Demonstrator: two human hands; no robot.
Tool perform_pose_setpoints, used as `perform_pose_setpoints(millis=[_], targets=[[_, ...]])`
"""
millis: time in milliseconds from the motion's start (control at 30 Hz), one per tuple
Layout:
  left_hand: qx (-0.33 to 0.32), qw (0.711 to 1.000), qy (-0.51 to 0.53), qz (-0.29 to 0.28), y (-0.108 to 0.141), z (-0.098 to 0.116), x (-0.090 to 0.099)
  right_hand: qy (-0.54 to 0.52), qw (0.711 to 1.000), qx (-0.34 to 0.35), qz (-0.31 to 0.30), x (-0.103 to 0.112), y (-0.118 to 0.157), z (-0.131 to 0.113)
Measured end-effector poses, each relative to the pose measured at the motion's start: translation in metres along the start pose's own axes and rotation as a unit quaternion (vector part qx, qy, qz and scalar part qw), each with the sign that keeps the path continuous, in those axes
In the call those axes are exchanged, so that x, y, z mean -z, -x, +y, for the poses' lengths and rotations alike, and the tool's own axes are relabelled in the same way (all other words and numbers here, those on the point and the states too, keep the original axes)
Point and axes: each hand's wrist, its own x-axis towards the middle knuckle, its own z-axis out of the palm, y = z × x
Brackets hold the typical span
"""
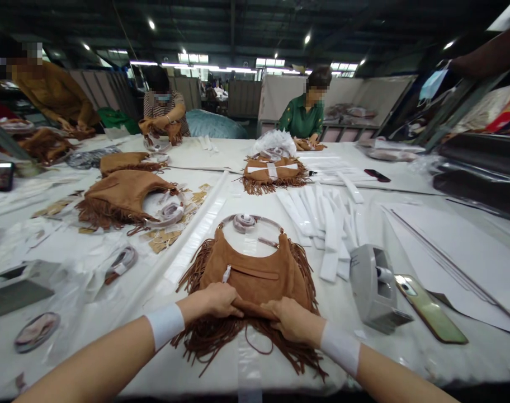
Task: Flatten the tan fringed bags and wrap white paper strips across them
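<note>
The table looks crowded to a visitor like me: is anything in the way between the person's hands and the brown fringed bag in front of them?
Nothing visible: the left hand and right hand both grip the lower part of the brown fringed bag directly. The grey tape dispenser stands off to the right.

Your bag (255, 288) is tan-brown, its fringe (200, 341) a darker brown. Your wristbands (166, 324) are white, like your table (163, 380) and strips (331, 229). You have a grey dispenser (366, 285) and a pale green phone (437, 313). Facing you are a mustard top (56, 87), a dark-and-light striped shirt (177, 112) and a green blouse (297, 116) with yellowish spots.
</note>
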Motion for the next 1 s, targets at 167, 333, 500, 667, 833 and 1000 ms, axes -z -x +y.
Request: perform_pose_setpoints(millis=[167, 333, 500, 667, 833, 1000], targets=[[-0.038, 0.998, -0.037, 0.032, 0.012, -0.015, -0.014, -0.024, 1.0, -0.017, 0.011, -0.017, 0.022, 0.008], [-0.052, 0.997, -0.047, 0.04, 0.015, -0.027, -0.019, -0.011, 0.998, -0.029, 0.047, -0.021, 0.032, 0.018], [-0.059, 0.995, -0.073, 0.034, 0.014, -0.023, -0.017, 0.081, 0.996, -0.021, 0.041, -0.017, 0.026, 0.021], [-0.062, 0.992, -0.107, -0.006, 0.008, -0.015, -0.009, 0.098, 0.995, -0.03, -0.013, -0.004, 0.017, 0.016], [-0.061, 0.993, -0.093, -0.035, 0.003, -0.014, -0.001, 0.093, 0.995, -0.041, 0.022, -0.011, 0.017, 0.014], [-0.051, 0.993, -0.106, -0.007, 0.007, -0.013, -0.01, 0.036, 0.995, -0.028, 0.088, -0.035, 0.033, 0.025]])
